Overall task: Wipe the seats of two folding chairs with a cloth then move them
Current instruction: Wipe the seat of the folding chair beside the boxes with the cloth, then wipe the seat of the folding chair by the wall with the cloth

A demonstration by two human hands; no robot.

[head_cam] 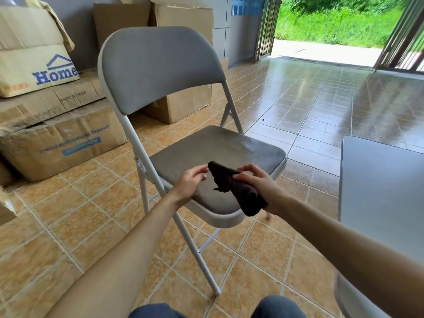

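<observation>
Pinching cloth (238,189), right hand (257,180) fingers; left hand (190,183) grip unclear. Left of fingers, box (29,56) reads "Home"; right, second chair (380,191) cropped.

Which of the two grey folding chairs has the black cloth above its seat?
The unfolded chair in the middle of the view; the right hand holds the cloth over its seat. The other chair shows only a grey panel at the right edge.

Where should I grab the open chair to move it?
Probably the top of the backrest, from above: its curved tube rim is the highest bare part and is easy to wrap. The right hand holds the cloth over the seat, so the left hand, which looks free, could take it.
</observation>
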